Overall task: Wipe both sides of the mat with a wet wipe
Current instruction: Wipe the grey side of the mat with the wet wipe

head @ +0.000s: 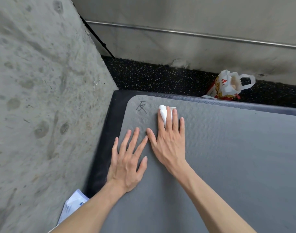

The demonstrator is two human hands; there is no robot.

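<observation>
A grey ribbed mat (227,157) lies flat, with a hand-drawn black character near its far left corner. My right hand (169,140) lies flat on the mat near that corner, fingers straight, pressing a crumpled white wet wipe (165,113) under its fingers; part of the wipe pokes up between them. My left hand (127,158) rests flat on the mat just to the left, fingers spread, holding nothing. The two hands almost touch.
A black pad (103,148) lies under the mat and shows along its left and far edges. A concrete wall (43,98) rises close on the left. A wet-wipe pack (73,204) lies by the wall. A red-and-white plastic bag (227,86) sits on the speckled floor beyond.
</observation>
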